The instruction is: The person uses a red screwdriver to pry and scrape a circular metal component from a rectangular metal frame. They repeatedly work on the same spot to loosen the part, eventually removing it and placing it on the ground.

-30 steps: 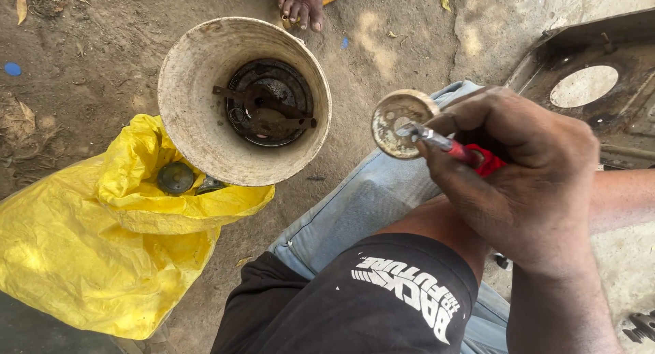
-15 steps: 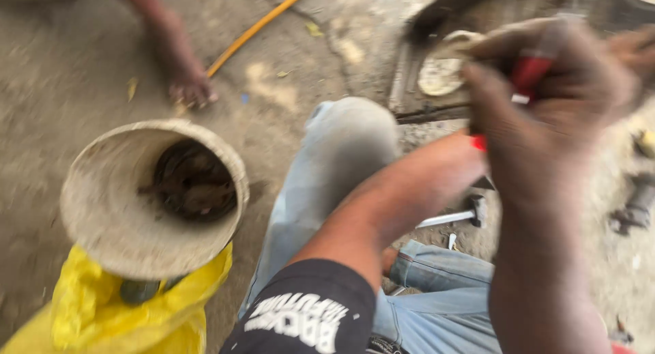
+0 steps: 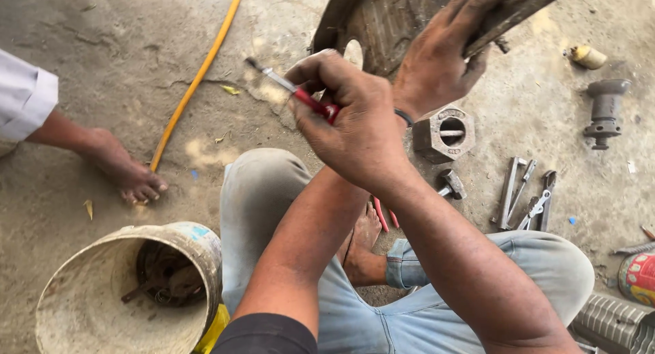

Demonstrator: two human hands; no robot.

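The red-handled screwdriver point(image 3: 295, 91) sits clenched in the right hand point(image 3: 355, 122), tip toward 10 o'clock. At 12 o'clock the left hand point(image 3: 437, 60) grips the dark metal housing point(image 3: 389, 16). This looks like repositioning; bringing the tip onto the housing calls for holding it steady.

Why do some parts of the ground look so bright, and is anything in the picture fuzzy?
Head view: sunlight makes pale glaring patches on the dusty grey concrete ground, while the arms cast soft shade; the picture is sharp, with the right hand gripping the red-handled metal screwdriver and the left hand on the dark grimy metal housing clear, and the edges bend slightly.
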